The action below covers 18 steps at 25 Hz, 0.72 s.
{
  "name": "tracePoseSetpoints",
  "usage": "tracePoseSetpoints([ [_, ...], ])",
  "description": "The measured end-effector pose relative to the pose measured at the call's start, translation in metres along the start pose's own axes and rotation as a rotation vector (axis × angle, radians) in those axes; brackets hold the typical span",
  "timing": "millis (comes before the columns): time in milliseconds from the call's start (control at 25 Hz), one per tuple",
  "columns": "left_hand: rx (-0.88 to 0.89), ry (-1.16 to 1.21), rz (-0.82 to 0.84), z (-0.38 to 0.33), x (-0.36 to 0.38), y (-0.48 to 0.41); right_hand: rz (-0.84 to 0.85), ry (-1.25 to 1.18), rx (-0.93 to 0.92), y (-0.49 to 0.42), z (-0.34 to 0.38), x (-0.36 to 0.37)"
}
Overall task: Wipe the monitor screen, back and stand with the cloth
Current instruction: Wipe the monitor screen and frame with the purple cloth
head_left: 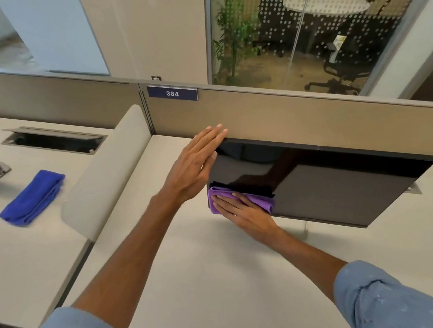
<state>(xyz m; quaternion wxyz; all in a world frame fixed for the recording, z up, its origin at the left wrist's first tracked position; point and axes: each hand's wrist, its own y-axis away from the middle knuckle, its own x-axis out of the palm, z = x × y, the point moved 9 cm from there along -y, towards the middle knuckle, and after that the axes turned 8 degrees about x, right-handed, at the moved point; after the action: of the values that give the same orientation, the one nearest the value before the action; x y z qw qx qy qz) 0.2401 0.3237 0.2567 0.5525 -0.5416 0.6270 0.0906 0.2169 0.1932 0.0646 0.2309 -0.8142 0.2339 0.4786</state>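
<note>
Head view: beige desk (209, 272), partition (299, 116), glass-walled room (303, 32) behind.

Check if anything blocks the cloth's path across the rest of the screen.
Rightward, nothing visible: the screen is bare past the purple cloth under the right hand. Straight up, the left hand rests on the screen's top-left corner, covering that bit.
</note>
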Motion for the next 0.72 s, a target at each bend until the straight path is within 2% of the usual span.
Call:
tracePoseSetpoints([
  [160, -0.032, 0.003, -0.062, -0.004, 0.005, 0.004, 0.175, -0.061, -0.027, -0.001, 0.030, 0.038],
  [360, -0.085, -0.021, -0.099, -0.002, 0.012, 0.006, 0.338, -0.109, 0.066, -0.006, 0.039, 0.051],
  [720, -0.103, -0.024, -0.103, 0.000, 0.016, 0.010, 0.492, -0.211, 0.269, 0.022, 0.039, 0.040],
])
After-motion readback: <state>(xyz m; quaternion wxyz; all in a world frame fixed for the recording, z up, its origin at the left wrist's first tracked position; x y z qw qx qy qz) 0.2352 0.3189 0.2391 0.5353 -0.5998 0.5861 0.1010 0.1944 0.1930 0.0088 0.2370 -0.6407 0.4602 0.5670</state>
